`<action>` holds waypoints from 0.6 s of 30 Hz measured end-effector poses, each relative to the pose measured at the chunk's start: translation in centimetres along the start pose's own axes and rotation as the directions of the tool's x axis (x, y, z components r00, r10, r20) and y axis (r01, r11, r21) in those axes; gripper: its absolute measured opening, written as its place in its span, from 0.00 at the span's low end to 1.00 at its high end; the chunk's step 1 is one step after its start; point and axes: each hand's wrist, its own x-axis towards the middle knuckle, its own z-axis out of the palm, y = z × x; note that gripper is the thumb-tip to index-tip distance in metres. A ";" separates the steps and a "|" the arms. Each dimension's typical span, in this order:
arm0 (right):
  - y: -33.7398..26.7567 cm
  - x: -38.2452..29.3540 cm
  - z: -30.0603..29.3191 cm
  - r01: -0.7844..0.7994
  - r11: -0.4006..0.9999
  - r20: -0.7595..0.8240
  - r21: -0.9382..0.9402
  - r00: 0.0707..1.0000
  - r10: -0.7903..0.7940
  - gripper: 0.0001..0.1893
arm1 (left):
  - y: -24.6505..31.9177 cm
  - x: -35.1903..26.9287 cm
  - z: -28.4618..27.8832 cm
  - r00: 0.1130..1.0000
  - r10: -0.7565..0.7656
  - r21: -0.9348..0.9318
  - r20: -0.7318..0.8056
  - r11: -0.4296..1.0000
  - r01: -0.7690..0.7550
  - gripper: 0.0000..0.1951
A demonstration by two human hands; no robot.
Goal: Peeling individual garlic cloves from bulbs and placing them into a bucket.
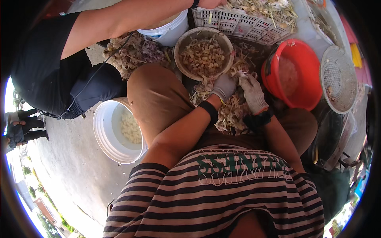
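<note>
My gloved left hand is curled just below the rim of a round basin; its fingertips are partly hidden, so what it holds cannot be made out. Close to its right, my gloved right hand pinches a pale piece of garlic between thumb and fingers. Inside the basin lie many unpeeled garlic cloves mixed with bits of stalk. Dry garlic skins are heaped beneath both hands, between my knees.
A red bucket and a grey colander stand right. Left is a white bucket of peeled cloves in liquid. A co-worker's arm reaches over another white bucket toward a crate of garlic. Skins pile nearby.
</note>
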 end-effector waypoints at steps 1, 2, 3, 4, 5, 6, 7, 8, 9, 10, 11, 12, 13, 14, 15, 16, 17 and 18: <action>0.1 0.1 0.0 0.040 0.999 -0.002 0.003 0.999 -0.040 0.12 | 0.3 -0.2 -0.2 0.990 0.136 0.295 -0.028 0.948 -0.122 0.11; 0.2 0.0 0.0 -0.015 0.999 0.007 0.052 1.000 0.014 0.12 | 0.8 -0.3 -0.4 0.988 0.146 0.299 -0.040 0.946 -0.127 0.11; 0.3 0.1 -0.1 -0.082 0.993 -0.001 0.090 0.997 0.082 0.12 | 1.4 -0.4 -0.8 0.996 -0.089 0.006 -0.030 0.996 0.089 0.12; 0.3 0.0 -0.1 -0.073 0.992 0.021 0.099 0.997 0.071 0.12 | 2.0 -0.5 -1.3 0.949 -0.311 -0.277 0.048 0.909 0.312 0.13; 0.3 -0.2 -0.2 -0.147 0.955 0.058 0.258 0.989 0.136 0.12 | 2.6 -0.5 -1.8 0.950 -0.307 -0.277 0.047 0.910 0.308 0.13; 0.4 -0.3 -0.4 -0.192 0.883 0.146 0.428 0.979 0.142 0.13 | 3.2 -0.8 -2.2 0.944 -0.325 -0.263 0.055 0.908 0.328 0.13; 0.4 -0.3 -0.5 -0.226 0.884 0.107 0.409 0.974 0.200 0.13 | 3.7 -0.9 -2.7 0.946 -0.324 -0.255 0.027 0.912 0.320 0.13; 0.4 -0.4 -0.7 -0.203 0.857 0.185 0.473 0.974 0.129 0.12 | 4.0 -0.9 -3.1 0.936 -0.345 -0.249 0.067 0.903 0.350 0.13; 0.4 -0.4 -0.7 -0.204 0.829 0.233 0.521 0.968 0.092 0.12 | 4.2 -0.9 -3.4 0.940 -0.339 -0.256 0.045 0.905 0.339 0.13; 0.3 -0.3 -0.7 -0.188 0.825 0.258 0.533 0.965 0.053 0.12 | 4.3 -0.8 -3.7 0.944 -0.329 -0.261 0.034 0.909 0.326 0.13; 0.3 -0.1 -0.7 -0.227 0.773 0.266 0.592 0.961 0.078 0.12 | 4.3 -0.7 -3.8 0.942 -0.334 -0.266 0.022 0.907 0.328 0.13; 0.2 0.0 -0.6 -0.264 0.714 0.276 0.648 0.956 0.103 0.13 | 4.4 -0.7 -3.9 0.928 -0.360 -0.405 0.097 0.837 0.367 0.13; 0.0 0.2 -0.5 -0.264 0.714 0.276 0.649 0.956 0.103 0.13 | 4.4 -0.6 -3.9 0.902 -0.393 -0.519 0.180 0.741 0.426 0.13; -0.1 0.3 -0.5 -0.289 0.694 0.285 0.659 0.950 0.125 0.12 | 4.3 -0.6 -3.9 0.911 -0.372 -0.528 0.175 0.746 0.406 0.13; -0.2 0.4 -0.5 -0.314 0.674 0.296 0.669 0.944 0.146 0.12 | 4.3 -0.5 -3.8 0.891 -0.385 -0.696 0.239 0.572 0.433 0.14; -0.4 0.4 -0.8 -0.314 0.673 0.296 0.670 0.944 0.147 0.12 | 4.2 -0.6 -3.7 0.879 -0.360 -0.827 0.313 0.353 0.438 0.15; -0.5 0.5 -1.1 -0.373 0.651 0.343 0.662 0.922 0.180 0.10 | 4.0 -0.6 -3.6 0.872 -0.382 -0.819 0.305 0.362 0.445 0.15; -0.5 0.5 -1.3 -0.415 0.623 0.411 0.663 0.898 0.160 0.09 | 3.6 -0.4 -3.6 0.896 -0.343 -0.724 0.283 0.536 0.434 0.12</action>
